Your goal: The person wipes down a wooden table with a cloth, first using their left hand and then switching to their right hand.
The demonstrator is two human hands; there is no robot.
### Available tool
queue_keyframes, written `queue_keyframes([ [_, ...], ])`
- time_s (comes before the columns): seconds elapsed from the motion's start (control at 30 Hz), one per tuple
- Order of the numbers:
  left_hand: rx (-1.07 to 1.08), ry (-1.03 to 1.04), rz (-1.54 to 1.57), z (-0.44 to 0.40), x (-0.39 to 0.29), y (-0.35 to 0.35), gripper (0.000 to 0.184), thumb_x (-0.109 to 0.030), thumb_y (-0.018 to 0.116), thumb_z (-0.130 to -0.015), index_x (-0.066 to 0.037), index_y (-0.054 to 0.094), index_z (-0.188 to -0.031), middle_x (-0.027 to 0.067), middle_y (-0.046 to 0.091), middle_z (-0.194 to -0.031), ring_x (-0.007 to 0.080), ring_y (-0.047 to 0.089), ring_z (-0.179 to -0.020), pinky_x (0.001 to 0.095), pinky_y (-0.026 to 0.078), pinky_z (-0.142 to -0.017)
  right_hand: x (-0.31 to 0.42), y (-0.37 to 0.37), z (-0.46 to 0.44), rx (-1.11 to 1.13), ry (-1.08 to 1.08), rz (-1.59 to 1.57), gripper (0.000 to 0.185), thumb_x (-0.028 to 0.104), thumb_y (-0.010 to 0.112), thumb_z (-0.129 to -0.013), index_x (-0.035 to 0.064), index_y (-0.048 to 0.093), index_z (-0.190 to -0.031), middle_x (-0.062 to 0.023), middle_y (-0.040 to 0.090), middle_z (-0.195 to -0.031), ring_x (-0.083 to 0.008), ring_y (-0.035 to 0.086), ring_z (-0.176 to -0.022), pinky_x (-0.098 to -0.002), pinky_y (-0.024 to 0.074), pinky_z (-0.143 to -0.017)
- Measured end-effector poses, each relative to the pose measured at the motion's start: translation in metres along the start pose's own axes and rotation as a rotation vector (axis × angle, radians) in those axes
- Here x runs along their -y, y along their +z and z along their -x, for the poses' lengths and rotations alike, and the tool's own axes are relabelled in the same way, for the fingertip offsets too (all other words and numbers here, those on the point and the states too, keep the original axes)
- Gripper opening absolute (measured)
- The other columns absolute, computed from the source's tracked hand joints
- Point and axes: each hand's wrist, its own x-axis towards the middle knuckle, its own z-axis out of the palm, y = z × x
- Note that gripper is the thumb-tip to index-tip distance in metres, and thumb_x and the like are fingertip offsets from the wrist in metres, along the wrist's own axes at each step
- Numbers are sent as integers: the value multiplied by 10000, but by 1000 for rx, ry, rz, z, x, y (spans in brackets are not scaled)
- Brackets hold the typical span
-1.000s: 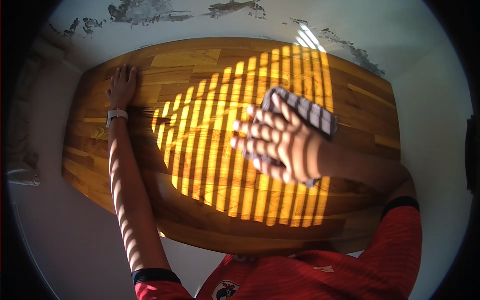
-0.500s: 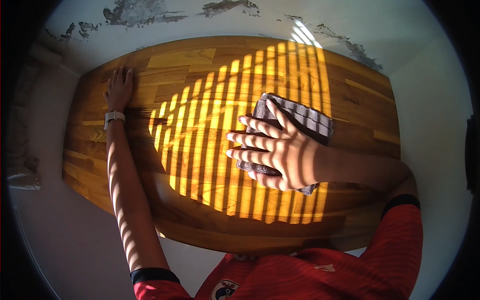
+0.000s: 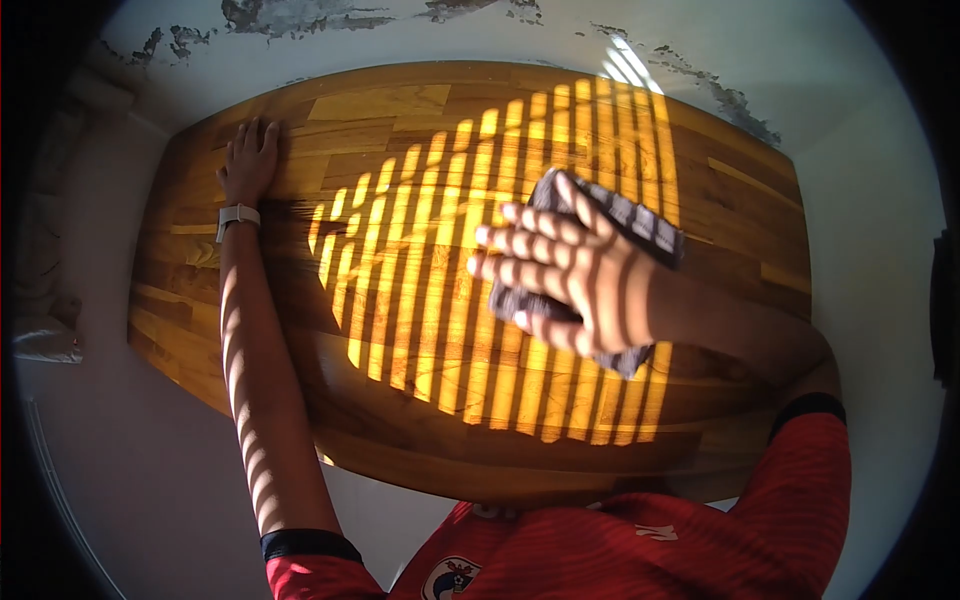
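Observation:
My right hand [image 3: 590, 270] lies palm down on a folded dark grey cloth [image 3: 645, 225], its fingers stretched out and spread. The fingertips reach past the cloth's left edge, and the hand is a little blurred. Beneath the cloth is a wooden tabletop [image 3: 440, 350] crossed by bright stripes of sunlight. My left hand [image 3: 250, 165] rests flat near the table's far left corner, fingers extended, with nothing in it. A pale watch band [image 3: 238, 215] circles that wrist.
Behind the table stands a white wall [image 3: 420, 45] with peeling, grey patches. Another wall [image 3: 860, 220] runs along the right side. Beyond the table's left edge, a crumpled translucent item [image 3: 48, 345] shows, too dim to identify.
My right hand and the cloth have moved slightly away from my body over the wood. The left hand stays in place on the table. The whole view has shifted a little.

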Motion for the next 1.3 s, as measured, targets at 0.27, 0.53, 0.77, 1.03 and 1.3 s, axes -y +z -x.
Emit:
queue_keyframes([
  [0.27, 11, -7, -4, 2, 0, 0, 799, -759, 357, -1007, -305, 349, -1665, 15, 260, -1764, 318, 198, -1630, 683, 109, -1266, 10, 13, 7, -52, -65, 90, 655, 485, 409, -1026, 243, 432, -1635, -64, 275, -1757, -315, 137, -1646, -673, -166, -1248],
  [0.53, 5, -11, 18, 4, -3, -1, 799, -758, 357, -1012, -295, 355, -1663, 19, 266, -1761, 321, 201, -1628, 685, 101, -1266, -31, -1, -7, -106, 140, 124, 700, 487, 400, -1038, 178, 362, -1665, -89, 260, -1761, -308, 164, -1641, -661, -106, -1269],
  [0.77, 20, -15, 21, 9, -7, -6, 794, -755, 353, -1016, -297, 352, -1665, 24, 261, -1763, 319, 199, -1629, 684, 95, -1267, 19, 16, 7, -4, -135, 33, 688, 530, 471, -1018, 238, 427, -1639, -56, 237, -1769, -294, 104, -1654, -672, -159, -1250],
  [1.03, 18, -17, 13, 5, -4, -3, 795, -758, 356, -1013, -305, 345, -1666, 21, 258, -1763, 319, 192, -1631, 684, 93, -1270, -5, 6, 0, -55, 13, 157, 728, 538, 396, -1045, 203, 309, -1685, -72, 170, -1786, -293, 102, -1653, -677, -140, -1251],
  [1.3, 21, -10, 6, 7, -4, -3, 786, -752, 355, -1017, -307, 347, -1665, 20, 262, -1762, 319, 196, -1630, 687, 96, -1268, -2, -10, -4, 98, 66, 88, 740, 573, 388, -1036, 205, 330, -1676, -66, 146, -1788, -295, 59, -1655, -643, -171, -1256],
])
